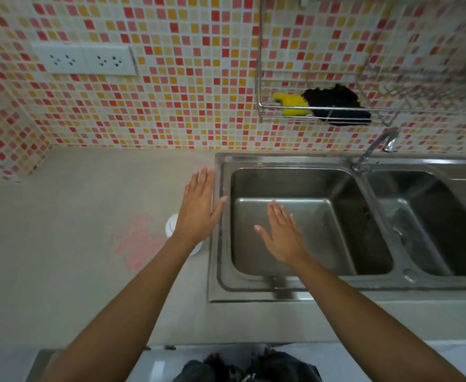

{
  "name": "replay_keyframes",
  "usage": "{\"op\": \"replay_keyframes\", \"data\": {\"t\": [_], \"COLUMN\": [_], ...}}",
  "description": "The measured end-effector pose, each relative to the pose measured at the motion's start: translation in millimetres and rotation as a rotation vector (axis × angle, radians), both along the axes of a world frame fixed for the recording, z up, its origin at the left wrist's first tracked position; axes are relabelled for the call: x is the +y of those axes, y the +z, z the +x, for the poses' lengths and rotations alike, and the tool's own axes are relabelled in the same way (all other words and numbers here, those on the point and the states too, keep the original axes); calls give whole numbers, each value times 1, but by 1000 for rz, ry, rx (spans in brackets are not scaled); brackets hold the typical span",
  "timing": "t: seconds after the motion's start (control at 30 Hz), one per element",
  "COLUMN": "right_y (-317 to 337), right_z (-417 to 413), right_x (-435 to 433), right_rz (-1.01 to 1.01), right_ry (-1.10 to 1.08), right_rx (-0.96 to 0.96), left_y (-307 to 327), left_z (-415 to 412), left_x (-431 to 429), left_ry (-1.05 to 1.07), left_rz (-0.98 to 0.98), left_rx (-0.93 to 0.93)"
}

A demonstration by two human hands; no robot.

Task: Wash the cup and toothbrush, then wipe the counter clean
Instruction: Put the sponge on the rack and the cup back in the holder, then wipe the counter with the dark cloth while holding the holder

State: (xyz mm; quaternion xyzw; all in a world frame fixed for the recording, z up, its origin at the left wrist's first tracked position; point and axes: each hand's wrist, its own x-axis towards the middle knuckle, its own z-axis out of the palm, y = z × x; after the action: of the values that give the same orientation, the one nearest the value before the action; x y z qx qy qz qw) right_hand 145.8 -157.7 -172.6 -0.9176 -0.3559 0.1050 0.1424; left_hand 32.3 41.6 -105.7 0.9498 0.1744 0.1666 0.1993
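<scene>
Closest of all, down at the near edge, is the person's dark clothing (254,366), showing just under the front lip of the pale desk (61,271). Two bare forearms reach out from there toward the far wall.

The left hand (198,210) is held flat, palm down, over the desk right beside the left rim of the steel sink (216,271). Its fingers (203,177) are straight and close together, thumb out to the right, grasping nothing. The right hand (281,235) is spread the same way over the left basin, fingers (277,210) straight and released, thumb out to the left. It holds nothing either.

A white round cup (171,226) stands on the desk just left of the sink. The left wrist covers most of it, so only slivers of its rim show on either side. Just left of the cup, a pink smear (138,241) lies on the desk top.

At the far side of the sink, a curved tap (378,146) rises between the two basins, its spout turned to the right one. Above it a wire rack (270,107) hangs on the mosaic-tiled wall (171,78), holding a yellow sponge (292,104) beside a black cloth (336,106). Far left on the wall sits a white double socket (84,60)
</scene>
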Motion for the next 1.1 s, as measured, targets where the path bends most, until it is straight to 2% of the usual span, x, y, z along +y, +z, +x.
{"op": "replay_keyframes", "data": {"t": [0.1,0.27,0.4,0.5,0.57,0.67,0.77,0.87,0.93,1.1], "right_y": [19,92,152,189,205,215,213,216,219,218], "right_z": [29,89,143,180,202,231,258,273,277,278], "right_x": [-24,-49,-46,-34,-22,-4,15,30,35,42], "right_rz": [56,279,407,417,386,292,120,-108,-224,-237], "right_ry": [-74,-116,-110,-93,-92,-119,-144,-36,31,30], "right_rx": [-84,-344,-473,-513,-484,-306,-111,91,58,-85], "left_y": [5,48,90,113,120,118,112,111,111,111], "left_z": [39,117,178,214,228,234,236,239,239,239], "left_x": [-37,-83,-92,-86,-79,-69,-68,-68,-68,-69], "left_ry": [-59,-100,-84,-36,-6,21,53,68,67,73], "left_rz": [76,212,315,356,398,457,499,484,490,479], "left_rx": [-5,-104,-147,-117,-71,-23,-10,0,5,10]}}
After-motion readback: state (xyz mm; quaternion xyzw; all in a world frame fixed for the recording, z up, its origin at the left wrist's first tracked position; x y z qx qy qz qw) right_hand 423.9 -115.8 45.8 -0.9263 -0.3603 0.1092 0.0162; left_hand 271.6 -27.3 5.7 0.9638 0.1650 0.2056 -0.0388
